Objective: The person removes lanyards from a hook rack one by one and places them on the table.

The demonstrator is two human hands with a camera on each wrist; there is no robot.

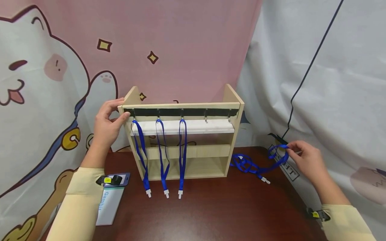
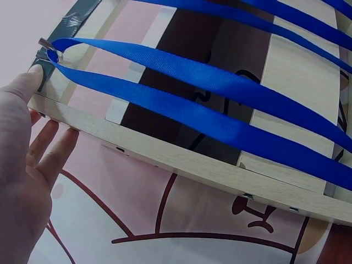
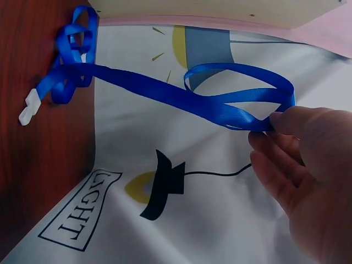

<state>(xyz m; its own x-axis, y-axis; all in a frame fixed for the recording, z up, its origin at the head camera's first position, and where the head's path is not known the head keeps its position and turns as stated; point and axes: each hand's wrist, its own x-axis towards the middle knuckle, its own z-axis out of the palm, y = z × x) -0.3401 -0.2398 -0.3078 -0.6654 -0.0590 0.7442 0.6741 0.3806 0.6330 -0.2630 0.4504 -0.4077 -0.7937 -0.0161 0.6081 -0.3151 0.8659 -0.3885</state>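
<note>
My left hand [image 1: 107, 125] holds the upper left corner of a small wooden shelf [image 1: 187, 172], thumb on the black strip [image 2: 74, 27] along its front, other fingers round the side panel. Three blue lanyards [image 1: 182, 154] with white clips hang from metal hooks on that strip; the two hooks [image 1: 206, 119] on the right carry nothing. To the right of the shelf, my right hand [image 1: 307, 159] pinches the loop of another blue lanyard [image 3: 148, 88] between thumb and fingers. Its lower part trails down to a tangled blue heap [image 1: 242, 163] on the table.
A blue-framed badge holder [image 1: 125, 179] and a white card packet [image 1: 110, 206] printed "Gambit" lie on the dark red table [image 1: 205, 214], left of the shelf. Printed cloth [image 1: 187, 43] hangs behind, and white cloth [image 1: 316, 100] borders the right side.
</note>
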